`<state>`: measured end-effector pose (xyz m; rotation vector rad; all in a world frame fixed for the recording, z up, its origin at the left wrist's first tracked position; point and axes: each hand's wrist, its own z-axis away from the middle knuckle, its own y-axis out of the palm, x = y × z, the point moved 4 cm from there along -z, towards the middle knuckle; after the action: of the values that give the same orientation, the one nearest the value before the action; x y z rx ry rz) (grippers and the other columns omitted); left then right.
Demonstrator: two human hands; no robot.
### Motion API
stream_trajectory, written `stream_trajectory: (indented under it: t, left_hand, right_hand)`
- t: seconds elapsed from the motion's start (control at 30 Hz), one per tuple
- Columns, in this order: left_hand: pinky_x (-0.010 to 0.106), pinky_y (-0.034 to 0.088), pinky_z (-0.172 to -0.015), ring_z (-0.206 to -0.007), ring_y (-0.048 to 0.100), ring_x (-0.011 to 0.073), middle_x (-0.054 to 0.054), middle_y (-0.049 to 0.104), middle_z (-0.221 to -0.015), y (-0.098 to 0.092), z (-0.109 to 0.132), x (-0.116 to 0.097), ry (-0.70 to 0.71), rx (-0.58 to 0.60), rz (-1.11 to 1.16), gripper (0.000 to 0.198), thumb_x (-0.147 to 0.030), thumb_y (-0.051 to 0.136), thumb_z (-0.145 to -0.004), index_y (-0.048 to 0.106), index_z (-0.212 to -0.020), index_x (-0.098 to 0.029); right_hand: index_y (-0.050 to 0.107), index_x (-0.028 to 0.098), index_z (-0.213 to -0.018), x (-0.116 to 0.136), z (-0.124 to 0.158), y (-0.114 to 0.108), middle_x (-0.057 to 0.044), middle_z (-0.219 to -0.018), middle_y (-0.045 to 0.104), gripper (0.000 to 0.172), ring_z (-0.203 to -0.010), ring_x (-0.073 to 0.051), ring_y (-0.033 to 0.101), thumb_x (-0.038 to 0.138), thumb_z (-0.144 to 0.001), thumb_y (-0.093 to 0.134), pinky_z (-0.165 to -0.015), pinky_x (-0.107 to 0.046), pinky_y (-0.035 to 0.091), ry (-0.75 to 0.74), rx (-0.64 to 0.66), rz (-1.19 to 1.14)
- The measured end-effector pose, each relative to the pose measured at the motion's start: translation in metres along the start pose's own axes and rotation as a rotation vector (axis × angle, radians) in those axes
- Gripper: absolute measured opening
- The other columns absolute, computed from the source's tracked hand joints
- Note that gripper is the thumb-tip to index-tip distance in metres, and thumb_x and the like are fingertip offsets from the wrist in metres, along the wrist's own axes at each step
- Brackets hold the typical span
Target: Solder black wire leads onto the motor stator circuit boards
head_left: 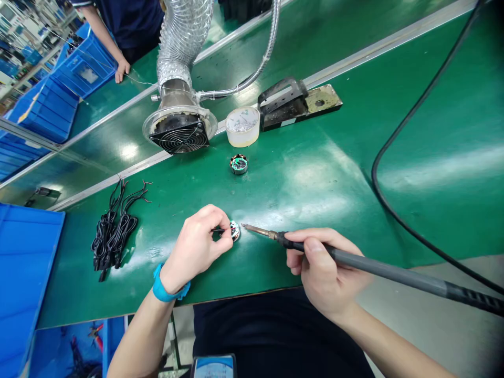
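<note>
My right hand [326,262] is wrapped round the grey handle of a soldering iron [378,266]. Its bare metal tip points left and ends just short of a small round circuit board [235,231] on the green bench. My left hand [202,236], with a blue band at the wrist, pinches a thin black cable [216,230] against that board. The fingers cover the cable's end and part of the board. Farther back on the bench lies a second round part with a green circuit board [239,164].
A fume duct with a fan grille [183,137] hangs over the back edge. Beside it are a tape roll [243,127] and a soldering iron stand [283,105]. Bundled black cables [114,236] lie left, near a blue bin [27,278]. A co-worker's hand [122,70] rests across the bench.
</note>
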<state>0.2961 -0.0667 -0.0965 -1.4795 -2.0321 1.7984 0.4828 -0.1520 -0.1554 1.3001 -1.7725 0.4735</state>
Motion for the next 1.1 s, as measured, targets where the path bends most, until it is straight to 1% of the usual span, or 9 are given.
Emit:
stream_trajectory:
  t: [0.33, 0.47, 0.63, 0.73, 0.8, 0.83, 0.93, 1.03, 1.1]
  left_hand:
    - [0.019, 0.038, -0.067, -0.075, 0.052, 0.0045, -0.002, 0.061, -0.09, 0.003, 0.005, 0.011, 0.002, 0.005, 0.009, 0.011, -0.004, 0.061, -0.084, 0.058, -0.079, -0.014]
    - [0.02, 0.037, -0.067, -0.075, 0.051, 0.0049, -0.002, 0.061, -0.09, 0.006, 0.006, 0.018, 0.012, -0.006, -0.004, 0.014, -0.001, 0.057, -0.081, 0.057, -0.079, -0.014]
    - [0.02, 0.036, -0.065, -0.072, 0.049, 0.0052, -0.002, 0.061, -0.089, 0.009, 0.006, 0.022, 0.013, -0.014, -0.017, 0.012, -0.004, 0.055, -0.083, 0.056, -0.079, -0.015]
    - [0.021, 0.036, -0.065, -0.072, 0.05, 0.0057, -0.001, 0.061, -0.088, 0.009, 0.006, 0.024, 0.008, -0.016, -0.031, 0.011, -0.006, 0.055, -0.084, 0.056, -0.078, -0.014]
    - [0.021, 0.036, -0.064, -0.072, 0.051, 0.0062, 0.0, 0.061, -0.087, 0.009, 0.005, 0.026, 0.016, -0.018, -0.037, 0.01, -0.008, 0.055, -0.085, 0.056, -0.078, -0.014]
    - [0.021, 0.036, -0.064, -0.072, 0.052, 0.0065, 0.0, 0.06, -0.087, 0.009, 0.005, 0.027, 0.022, -0.021, -0.038, 0.01, -0.008, 0.055, -0.086, 0.055, -0.078, -0.014]
    - [0.021, 0.038, -0.064, -0.073, 0.053, 0.0073, 0.002, 0.06, -0.087, 0.011, 0.005, 0.031, 0.026, -0.017, -0.029, 0.01, -0.011, 0.053, -0.087, 0.055, -0.078, -0.014]
    - [0.021, 0.038, -0.066, -0.075, 0.055, 0.0075, 0.002, 0.06, -0.088, 0.013, 0.006, 0.035, -0.014, 0.008, -0.019, 0.012, -0.014, 0.052, -0.088, 0.055, -0.076, -0.014]
    - [0.021, 0.038, -0.066, -0.074, 0.054, 0.0069, 0.001, 0.06, -0.088, 0.014, 0.006, 0.036, -0.032, 0.018, -0.01, 0.012, -0.015, 0.053, -0.088, 0.055, -0.076, -0.014]
  right_hand:
    - [0.064, 0.017, -0.107, -0.005, -0.008, 0.004, 0.005, -0.065, 0.058, 0.019, -0.046, -0.003, 0.053, 0.009, -0.104, 0.047, -0.045, -0.01, 0.044, -0.002, 0.052, 0.033]
    - [0.064, 0.017, -0.123, 0.001, -0.047, -0.005, 0.003, -0.076, 0.063, 0.023, -0.052, -0.003, 0.057, 0.014, -0.104, 0.051, -0.052, -0.013, 0.051, -0.08, 0.086, 0.173]
    - [0.069, 0.017, -0.126, 0.007, -0.117, -0.003, -0.001, -0.094, 0.069, 0.027, -0.067, -0.002, 0.064, 0.021, -0.103, 0.055, -0.066, -0.014, 0.054, -0.292, 0.081, 0.364]
    - [0.068, 0.018, -0.133, -0.011, -0.143, 0.016, -0.006, -0.113, 0.069, 0.034, -0.094, -0.01, 0.068, 0.026, -0.104, 0.053, -0.089, -0.025, 0.055, -0.38, 0.21, 0.462]
    - [0.072, 0.02, -0.129, -0.028, -0.149, 0.028, -0.005, -0.113, 0.072, 0.034, -0.098, -0.012, 0.069, 0.032, -0.104, 0.053, -0.091, -0.027, 0.054, -0.374, 0.366, 0.511]
    - [0.073, 0.02, -0.127, -0.035, -0.151, 0.029, -0.004, -0.114, 0.072, 0.033, -0.1, -0.013, 0.07, 0.031, -0.104, 0.052, -0.092, -0.027, 0.054, -0.355, 0.385, 0.518]
    - [0.076, 0.02, -0.119, -0.043, -0.162, 0.01, -0.002, -0.108, 0.074, 0.032, -0.09, -0.011, 0.072, 0.032, -0.101, 0.053, -0.088, -0.024, 0.055, -0.273, 0.215, 0.512]
    - [0.076, 0.014, -0.116, -0.044, -0.184, -0.028, -0.006, -0.089, 0.072, 0.038, -0.07, -0.012, 0.067, 0.038, -0.097, 0.052, -0.069, -0.024, 0.054, -0.158, -0.089, 0.491]
    - [0.073, 0.011, -0.117, -0.05, -0.204, -0.05, -0.006, -0.079, 0.069, 0.045, -0.059, -0.013, 0.063, 0.042, -0.095, 0.049, -0.058, -0.025, 0.051, -0.069, -0.157, 0.465]
